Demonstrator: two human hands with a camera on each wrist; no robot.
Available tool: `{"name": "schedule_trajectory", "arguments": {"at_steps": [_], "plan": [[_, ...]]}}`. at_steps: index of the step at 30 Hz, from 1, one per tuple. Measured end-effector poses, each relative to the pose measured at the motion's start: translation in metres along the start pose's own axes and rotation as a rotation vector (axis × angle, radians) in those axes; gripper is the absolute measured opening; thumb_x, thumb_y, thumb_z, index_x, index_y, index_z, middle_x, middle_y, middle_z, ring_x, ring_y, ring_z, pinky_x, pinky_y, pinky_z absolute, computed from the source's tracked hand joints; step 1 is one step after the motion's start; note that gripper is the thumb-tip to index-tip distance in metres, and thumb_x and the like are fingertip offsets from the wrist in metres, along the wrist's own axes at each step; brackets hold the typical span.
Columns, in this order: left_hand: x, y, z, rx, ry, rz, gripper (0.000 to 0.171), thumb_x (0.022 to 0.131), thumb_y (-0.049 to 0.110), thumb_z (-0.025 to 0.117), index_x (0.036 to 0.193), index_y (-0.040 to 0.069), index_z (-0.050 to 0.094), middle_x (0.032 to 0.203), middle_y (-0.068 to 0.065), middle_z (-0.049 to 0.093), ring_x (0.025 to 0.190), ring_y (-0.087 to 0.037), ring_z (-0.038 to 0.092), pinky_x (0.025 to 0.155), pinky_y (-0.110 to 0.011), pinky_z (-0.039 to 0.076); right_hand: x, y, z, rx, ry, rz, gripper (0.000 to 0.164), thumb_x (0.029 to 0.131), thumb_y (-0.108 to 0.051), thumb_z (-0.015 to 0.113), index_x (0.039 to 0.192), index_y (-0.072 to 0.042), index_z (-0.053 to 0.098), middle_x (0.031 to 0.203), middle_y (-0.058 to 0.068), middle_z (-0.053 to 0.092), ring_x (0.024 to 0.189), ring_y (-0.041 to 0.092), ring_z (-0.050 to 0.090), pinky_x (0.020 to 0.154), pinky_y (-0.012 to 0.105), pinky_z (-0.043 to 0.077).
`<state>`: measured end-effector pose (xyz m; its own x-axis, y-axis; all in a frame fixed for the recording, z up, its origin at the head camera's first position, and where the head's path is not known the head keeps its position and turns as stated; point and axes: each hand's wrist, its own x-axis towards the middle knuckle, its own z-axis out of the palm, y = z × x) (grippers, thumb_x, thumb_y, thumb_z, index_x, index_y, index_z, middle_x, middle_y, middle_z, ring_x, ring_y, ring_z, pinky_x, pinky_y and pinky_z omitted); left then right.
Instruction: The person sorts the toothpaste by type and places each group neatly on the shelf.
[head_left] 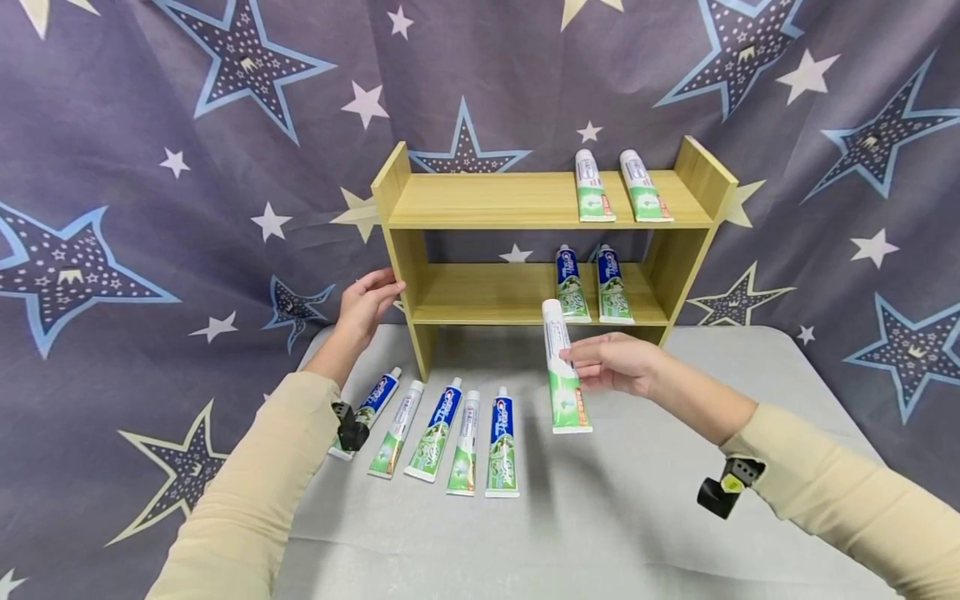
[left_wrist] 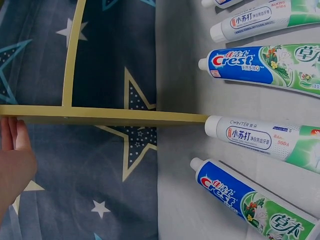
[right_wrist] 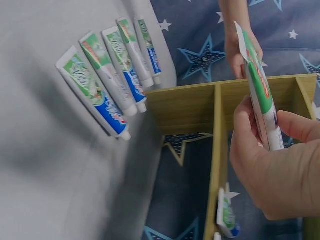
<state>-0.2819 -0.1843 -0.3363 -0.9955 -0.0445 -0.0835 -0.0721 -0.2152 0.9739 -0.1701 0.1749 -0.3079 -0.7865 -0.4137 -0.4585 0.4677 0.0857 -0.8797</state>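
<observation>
My right hand [head_left: 618, 364] pinches a white-and-green toothpaste tube [head_left: 567, 375] between thumb and fingers. This tube is held upright, cap up, in front of the lower shelf. With its fingertips, my left hand [head_left: 367, 310] touches the outer left side of the wooden shelf rack [head_left: 480, 200]; in the left wrist view those fingers [left_wrist: 12, 132] lie fairly straight against the panel. Two white-and-green tubes [head_left: 594, 187] lie on the top board at the right. Below them, two blue-and-green Crest tubes [head_left: 615, 287] rest on the lower board.
Several toothpaste tubes [head_left: 437, 432] lie in a row on the grey cloth-covered table [head_left: 637, 517], blue Crest tubes alternating with white ones, caps toward the rack. A star-patterned curtain [head_left: 480, 75] hangs behind the rack and around the table's sides.
</observation>
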Motion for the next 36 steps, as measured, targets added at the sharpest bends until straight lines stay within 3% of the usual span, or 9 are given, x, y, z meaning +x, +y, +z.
{"name": "schedule_trajectory", "arguments": {"at_steps": [4,17,22,29,36], "plan": [[0.0,-0.001,0.0,-0.012,0.0,0.006,0.055,0.088,-0.003,0.064,0.139,-0.004,0.044,0.099,0.007,0.06,0.093,0.0,0.063,0.116,-0.032,0.037,-0.006,-0.014,0.001,0.02,-0.01,-0.012,0.024,0.097,-0.004,0.049,0.081,-0.013,0.066,0.07,-0.005,0.07,0.065,0.003,0.064,0.071,0.02,0.058],[0.001,-0.001,-0.001,-0.006,-0.002,0.008,0.057,0.087,-0.001,0.066,0.139,-0.004,0.044,0.099,0.007,0.06,0.093,0.0,0.063,0.118,-0.037,0.033,-0.028,-0.065,0.002,0.132,0.009,-0.057,0.017,0.096,-0.005,0.051,0.086,-0.008,0.064,0.078,0.001,0.073,0.074,0.009,0.07,0.073,0.023,0.059],[0.001,0.0,-0.001,-0.026,0.001,0.003,0.051,0.088,-0.003,0.063,0.137,-0.003,0.047,0.097,0.007,0.062,0.089,0.0,0.064,0.115,-0.032,0.037,-0.035,-0.086,0.003,0.181,0.007,-0.074,0.008,0.096,-0.007,0.053,0.093,-0.005,0.06,0.078,0.003,0.073,0.073,0.011,0.07,0.072,0.024,0.06],[0.001,0.001,0.001,-0.048,0.008,0.026,0.029,0.088,-0.007,0.06,0.114,0.007,0.059,0.091,0.008,0.066,0.082,0.0,0.066,0.093,-0.015,0.053,-0.039,-0.114,0.006,0.245,0.011,-0.137,0.01,0.097,-0.007,0.052,0.091,-0.004,0.06,0.075,0.004,0.069,0.071,0.012,0.067,0.068,0.026,0.058],[0.001,0.0,0.0,-0.028,0.01,-0.001,0.026,0.088,-0.004,0.062,0.109,0.011,0.059,0.094,0.008,0.065,0.082,0.001,0.066,0.097,-0.016,0.051,-0.032,-0.14,0.005,0.342,0.06,-0.144,0.006,0.096,-0.004,0.05,0.094,-0.003,0.056,0.074,0.008,0.068,0.069,0.014,0.065,0.065,0.026,0.057]]}}
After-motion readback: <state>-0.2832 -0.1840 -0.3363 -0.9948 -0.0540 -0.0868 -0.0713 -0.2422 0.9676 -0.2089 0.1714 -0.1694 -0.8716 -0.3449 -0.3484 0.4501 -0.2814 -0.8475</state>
